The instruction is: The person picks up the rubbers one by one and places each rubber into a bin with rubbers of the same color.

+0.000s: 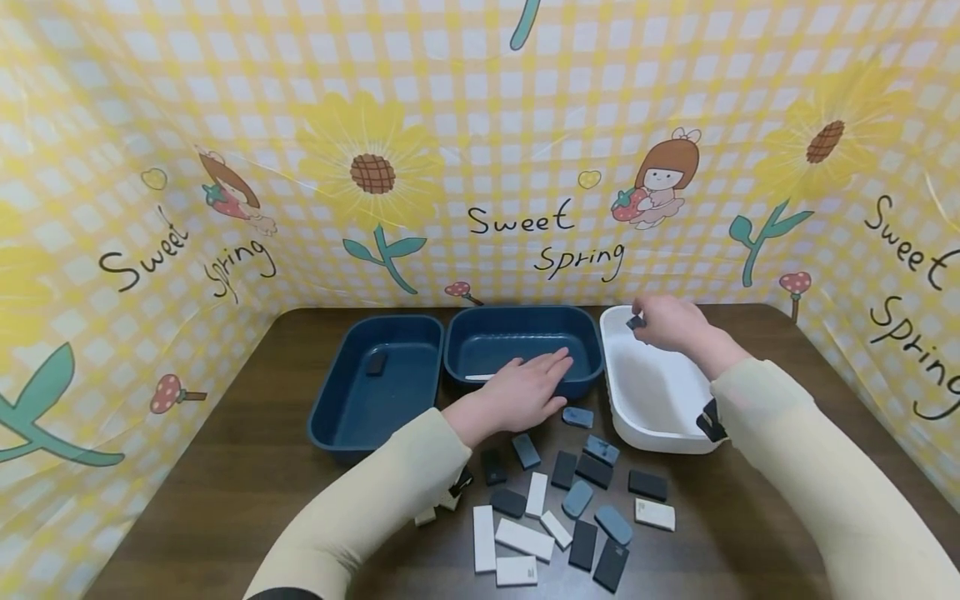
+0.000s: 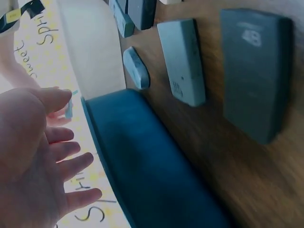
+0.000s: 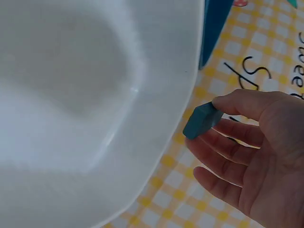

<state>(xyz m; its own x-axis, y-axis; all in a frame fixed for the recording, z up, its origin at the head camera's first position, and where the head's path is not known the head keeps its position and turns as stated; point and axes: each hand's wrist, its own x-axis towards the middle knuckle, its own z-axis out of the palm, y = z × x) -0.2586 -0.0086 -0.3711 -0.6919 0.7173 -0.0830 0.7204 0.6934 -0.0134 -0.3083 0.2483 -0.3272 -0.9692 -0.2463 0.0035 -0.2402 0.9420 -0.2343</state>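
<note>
Between thumb and fingers, my right hand [image 1: 670,323] pinches a small blue-grey eraser [image 3: 202,119] above the far end of the white bin [image 1: 626,433]. My left hand [image 1: 528,390] is held over the front rim of the middle blue bin [image 1: 525,315], its fingers extended and nothing in its grasp. Part of that bin is hidden behind the hand; a white piece [image 1: 480,377] shows inside. One dark eraser [image 1: 377,363] lies in the left blue bin [image 1: 322,425]. A dark eraser marked 4B [image 2: 256,71] appears on the table in the left wrist view.
In front of the bins, several erasers lie scattered: white ones [image 1: 525,540], black ones [image 1: 583,546] and blue-grey ones [image 1: 613,525]. Cream pieces [image 1: 425,516] are partly hidden by the left sleeve. A yellow checked cloth [image 1: 480,167] rises behind the brown table [image 1: 232,467].
</note>
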